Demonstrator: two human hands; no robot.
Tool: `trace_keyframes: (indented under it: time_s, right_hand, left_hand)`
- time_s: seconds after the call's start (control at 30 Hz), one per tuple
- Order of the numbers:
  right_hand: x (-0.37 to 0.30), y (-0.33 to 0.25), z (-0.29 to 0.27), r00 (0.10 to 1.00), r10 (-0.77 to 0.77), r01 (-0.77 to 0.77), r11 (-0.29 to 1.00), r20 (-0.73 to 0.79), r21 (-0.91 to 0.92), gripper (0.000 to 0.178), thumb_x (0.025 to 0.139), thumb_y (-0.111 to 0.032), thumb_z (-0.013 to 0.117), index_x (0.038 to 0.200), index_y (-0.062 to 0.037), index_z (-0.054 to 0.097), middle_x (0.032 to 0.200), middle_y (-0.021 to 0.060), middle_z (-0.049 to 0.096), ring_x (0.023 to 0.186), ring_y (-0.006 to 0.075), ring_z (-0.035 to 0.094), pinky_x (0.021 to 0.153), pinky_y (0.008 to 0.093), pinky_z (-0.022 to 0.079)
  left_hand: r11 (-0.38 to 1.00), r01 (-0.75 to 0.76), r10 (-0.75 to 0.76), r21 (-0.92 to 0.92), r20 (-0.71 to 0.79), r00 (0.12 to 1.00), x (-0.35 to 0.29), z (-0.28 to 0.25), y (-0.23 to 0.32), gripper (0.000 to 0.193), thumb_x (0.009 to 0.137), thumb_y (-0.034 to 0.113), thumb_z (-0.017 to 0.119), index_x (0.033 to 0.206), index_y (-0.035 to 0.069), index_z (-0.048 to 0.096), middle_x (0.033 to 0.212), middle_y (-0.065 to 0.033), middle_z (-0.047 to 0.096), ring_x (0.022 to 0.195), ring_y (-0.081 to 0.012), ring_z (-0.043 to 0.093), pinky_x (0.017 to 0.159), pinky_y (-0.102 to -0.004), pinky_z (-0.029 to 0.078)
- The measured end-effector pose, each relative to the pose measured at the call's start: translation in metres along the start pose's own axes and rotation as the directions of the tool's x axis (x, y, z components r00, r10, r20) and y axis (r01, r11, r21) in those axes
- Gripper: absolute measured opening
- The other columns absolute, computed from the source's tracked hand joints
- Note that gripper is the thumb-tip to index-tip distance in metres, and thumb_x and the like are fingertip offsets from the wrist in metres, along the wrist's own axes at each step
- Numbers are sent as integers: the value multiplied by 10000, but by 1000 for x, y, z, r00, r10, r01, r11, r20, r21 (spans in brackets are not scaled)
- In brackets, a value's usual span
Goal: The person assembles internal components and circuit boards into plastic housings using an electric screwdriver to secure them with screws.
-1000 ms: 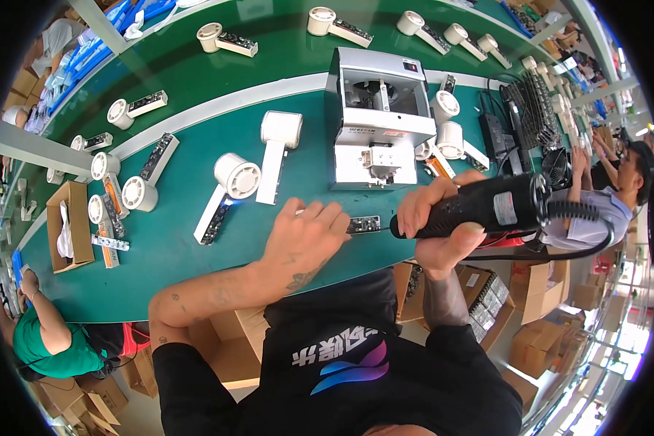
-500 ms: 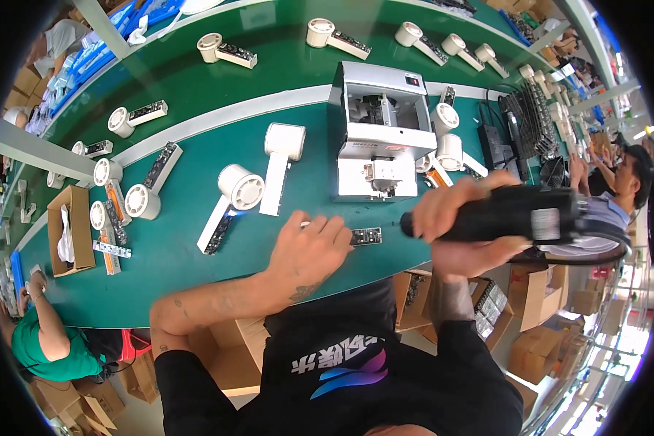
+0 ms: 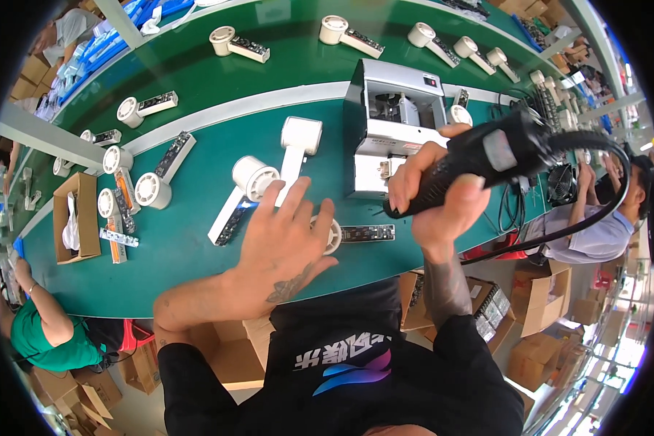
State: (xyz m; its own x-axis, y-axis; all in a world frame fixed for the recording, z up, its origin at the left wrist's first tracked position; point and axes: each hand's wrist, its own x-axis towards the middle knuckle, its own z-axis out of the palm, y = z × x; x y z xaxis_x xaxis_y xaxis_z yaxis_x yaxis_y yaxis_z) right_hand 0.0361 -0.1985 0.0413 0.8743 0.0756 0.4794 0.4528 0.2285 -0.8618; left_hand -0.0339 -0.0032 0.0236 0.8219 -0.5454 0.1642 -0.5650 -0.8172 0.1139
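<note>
My right hand is wrapped around a black corded electric screwdriver, raised over the right front of the bench. My left hand is open, fingers spread. Beneath its fingertips lies a white handheld fan with a bared circuit board along its handle; part of its round head is hidden. Beyond that hand rest two more fans, one with a small blue light by its board and another whose handle points toward me. Whether the left fingers touch any fan, I cannot tell.
A grey machine stands at the back of the green bench. Several fans lie at the left near a cardboard box, and more sit on the green conveyor behind. Co-workers are on both sides; one is at the right.
My left hand has opened and lifted off the near fan, uncovering part of its head. The screwdriver in my right hand has swung, its cord end rising.
</note>
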Motion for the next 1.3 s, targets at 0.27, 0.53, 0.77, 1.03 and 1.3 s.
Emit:
trace_keyframes:
  time_s: [0.27,0.53,0.77,1.03,1.3]
  right_hand:
    - [-13,2,32,993,112,-114,990,30,88,870,828,-705,653,1219,12,352,576,69,464,405,157,463,389,302,411]
    - [-18,8,33,992,115,-119,989,49,85,849,837,-686,658,1208,14,352,577,72,468,406,148,459,396,298,413]
    - [-21,5,30,988,130,-135,989,83,63,866,818,-710,662,1219,-9,352,584,70,476,407,155,455,399,302,402]
    - [-19,4,30,987,144,-150,986,76,73,870,814,-736,642,1236,-40,336,598,63,467,423,163,455,409,311,414]
    - [-19,0,31,990,133,-138,984,54,110,862,819,-738,633,1236,-44,337,595,59,466,426,158,458,418,305,418]
  left_hand:
    - [1000,-23,24,-18,54,998,-2,2,-2,587,772,441,788,1127,-12,671,905,-86,673,1206,-264,517,1072,-463,328]
    - [1000,-29,29,2,40,999,-2,5,-4,602,753,439,801,1133,-9,669,868,-68,666,1213,-247,527,1070,-449,335]
    - [996,-68,72,-50,77,994,1,7,-9,526,761,439,791,1027,-1,681,814,-66,655,1158,-246,518,1027,-427,343]
    - [998,-50,53,-43,85,995,0,4,-8,577,759,439,791,1092,-16,669,877,-67,666,1189,-248,514,1048,-427,346]
    - [997,-43,49,-64,89,995,-2,3,-7,587,749,428,800,1105,-21,674,890,-73,674,1192,-247,522,1052,-423,346]
